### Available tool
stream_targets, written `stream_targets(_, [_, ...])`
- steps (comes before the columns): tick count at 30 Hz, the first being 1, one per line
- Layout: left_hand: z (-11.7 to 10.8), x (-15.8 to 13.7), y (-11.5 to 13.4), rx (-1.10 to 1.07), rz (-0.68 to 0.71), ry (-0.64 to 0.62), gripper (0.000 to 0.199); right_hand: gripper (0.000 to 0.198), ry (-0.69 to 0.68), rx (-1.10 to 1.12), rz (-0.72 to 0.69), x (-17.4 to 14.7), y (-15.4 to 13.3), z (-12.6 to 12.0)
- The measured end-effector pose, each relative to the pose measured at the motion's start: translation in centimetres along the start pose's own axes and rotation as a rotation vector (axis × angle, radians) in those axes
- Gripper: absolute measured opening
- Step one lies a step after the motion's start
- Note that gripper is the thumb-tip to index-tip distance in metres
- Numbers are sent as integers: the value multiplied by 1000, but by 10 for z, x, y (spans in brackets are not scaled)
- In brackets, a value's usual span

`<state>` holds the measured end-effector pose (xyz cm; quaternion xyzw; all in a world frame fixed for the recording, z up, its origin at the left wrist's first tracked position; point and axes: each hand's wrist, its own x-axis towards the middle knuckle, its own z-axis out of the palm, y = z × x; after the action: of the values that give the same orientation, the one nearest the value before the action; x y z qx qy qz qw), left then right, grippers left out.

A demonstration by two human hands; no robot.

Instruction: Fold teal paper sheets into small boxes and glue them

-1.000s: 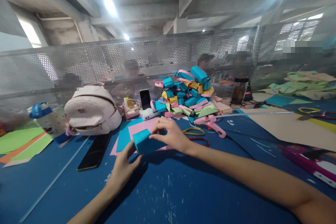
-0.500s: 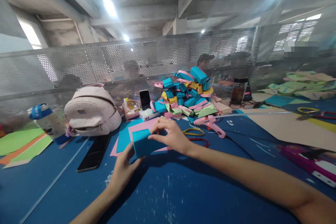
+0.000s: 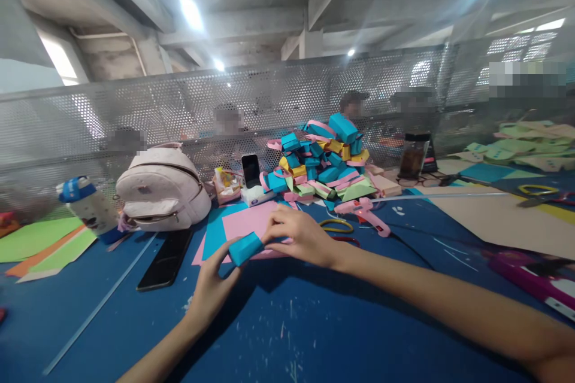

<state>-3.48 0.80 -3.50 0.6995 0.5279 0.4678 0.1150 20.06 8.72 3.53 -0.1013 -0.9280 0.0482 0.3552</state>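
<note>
Between both hands, above the table, I hold a folded piece of blue paper (image 3: pixel 245 248). My left hand (image 3: pixel 214 284) pinches its left end, thumb below and fingers behind. The fingers of my right hand (image 3: pixel 299 234) close on its right end and hide part of it. Beneath and behind lie a pink sheet (image 3: pixel 247 219) and a blue sheet (image 3: pixel 213 238), stacked flat. Past my right hand, the yellow handle of a pair of scissors (image 3: pixel 336 226) shows, and a pink glue gun (image 3: pixel 365 213) lies on its side.
A heap of blue, yellow and pink paper pieces (image 3: pixel 318 161) stands at the back. On the left are a black phone (image 3: pixel 166 260), a pale backpack (image 3: pixel 162 191) and a bottle (image 3: pixel 92 206). A purple object (image 3: pixel 530 278) lies right. Behind runs a perforated metal screen (image 3: pixel 278 90).
The blue paper now looks lower and narrower, folded or turned between my hands. My right hand has shifted slightly right and down. The view has moved a little.
</note>
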Motion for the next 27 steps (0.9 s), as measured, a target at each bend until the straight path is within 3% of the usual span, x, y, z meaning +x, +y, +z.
stream_targets(6, [-1, 0, -3, 66, 36, -36, 42, 18, -170, -95, 94, -53, -10, -36])
stream_targets(8, [-1, 1, -2, 71, 56, -58, 44, 18, -163, -95, 268, -78, -6, -51])
stream_targets(12, [-1, 3, 2, 83, 84, -67, 46, 43, -66, -146, 768, -134, 20, -80])
stream_targets(16, [0, 4, 6, 96, 65, -62, 44, 44, -15, -239, 996, -179, 53, -95])
stream_targets(19, [2, 4, 8, 103, 51, -61, 43, 41, 83, -273, 1029, -194, 75, -93])
stream_targets(21, [2, 3, 8, 105, 58, -56, 43, 48, 103, -197, 1016, -194, 88, -89])
stream_targets(27, [0, 2, 6, 123, 68, -46, 45, 45, -24, 17, 999, -181, 107, -77])
